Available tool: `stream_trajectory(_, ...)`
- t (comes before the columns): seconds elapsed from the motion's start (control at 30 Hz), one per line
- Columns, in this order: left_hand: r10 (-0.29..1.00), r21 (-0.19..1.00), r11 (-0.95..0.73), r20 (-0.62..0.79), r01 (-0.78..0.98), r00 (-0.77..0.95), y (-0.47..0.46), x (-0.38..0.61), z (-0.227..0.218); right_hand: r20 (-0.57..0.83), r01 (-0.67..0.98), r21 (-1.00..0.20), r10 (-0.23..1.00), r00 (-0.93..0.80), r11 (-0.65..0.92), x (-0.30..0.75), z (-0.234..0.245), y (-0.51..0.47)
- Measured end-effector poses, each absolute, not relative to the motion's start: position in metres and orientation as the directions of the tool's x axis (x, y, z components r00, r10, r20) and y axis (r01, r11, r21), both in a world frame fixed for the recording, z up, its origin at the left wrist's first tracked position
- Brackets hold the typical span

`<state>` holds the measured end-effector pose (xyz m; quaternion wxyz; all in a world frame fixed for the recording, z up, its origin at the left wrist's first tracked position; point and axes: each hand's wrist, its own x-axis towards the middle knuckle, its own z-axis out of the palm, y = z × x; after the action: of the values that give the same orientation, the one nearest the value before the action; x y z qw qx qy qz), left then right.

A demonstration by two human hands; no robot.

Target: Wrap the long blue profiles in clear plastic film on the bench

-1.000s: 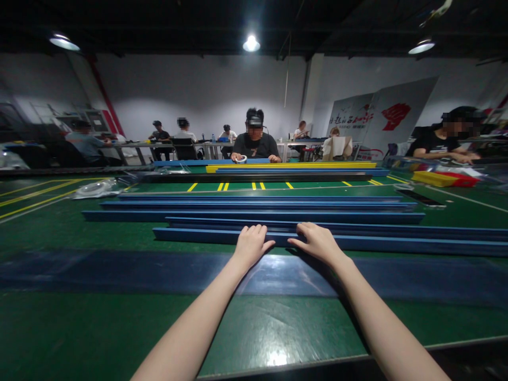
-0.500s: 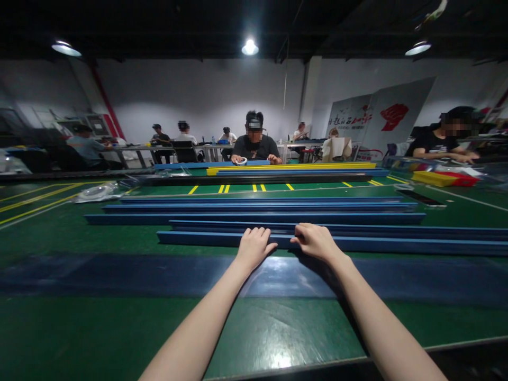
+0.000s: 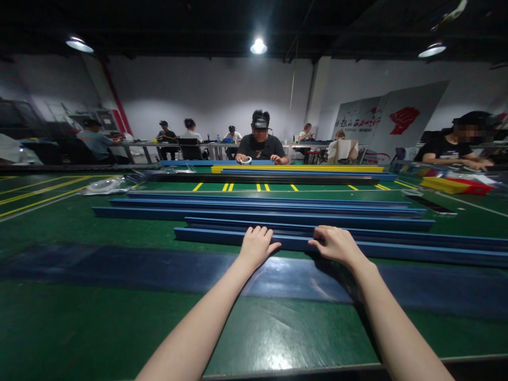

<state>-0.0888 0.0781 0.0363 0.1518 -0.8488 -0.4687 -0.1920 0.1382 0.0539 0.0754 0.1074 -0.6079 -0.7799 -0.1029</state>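
L hand (image 3: 257, 247) lay w/ fingers draped over the near blue rail (image 3: 214, 237), thumb out to the side; couldn't tell if it gripped. R hand (image 3: 334, 244) was curled, thumb & fingers apparently pinching same rail's near edge. Rail sat on the green table (image 3: 99, 328), beyond a shiny strip (image 3: 159, 270). Prob. best: even pressure both sides, no twist. Table was glossy w/ yellow marks (image 3: 294, 187); co-workers (image 3: 260, 149) sat across a dim rm under lamps (image 3: 259, 47).
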Motion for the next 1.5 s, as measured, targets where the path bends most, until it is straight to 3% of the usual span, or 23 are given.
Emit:
stream_trajectory(0.7, 0.748, -0.073, -0.51, 0.454, 0.857, 0.484, 0.078, -0.089, 0.035, 0.265, 0.908, 0.101, 0.868, -0.419, 0.407, 0.098, 0.055, 0.06)
stream_trajectory(1.07, 0.839, -0.062, -0.438, 0.33, 0.897, 0.433, 0.078, -0.1, 0.052, 0.259, 0.907, 0.083, 0.87, -0.419, 0.412, 0.099, 0.056, 0.059)
stream_trajectory(1.3, 0.918, -0.057, -0.373, 0.12, 0.926, 0.377, 0.081, -0.117, 0.073, 0.233, 0.917, 0.012, 0.89, -0.391, 0.399, 0.098, 0.06, 0.06)
stream_trajectory(1.5, 0.927, -0.061, -0.368, 0.052, 0.928, 0.371, 0.086, -0.117, 0.076, 0.227, 0.902, 0.049, 0.875, -0.428, 0.429, 0.088, 0.06, 0.066)
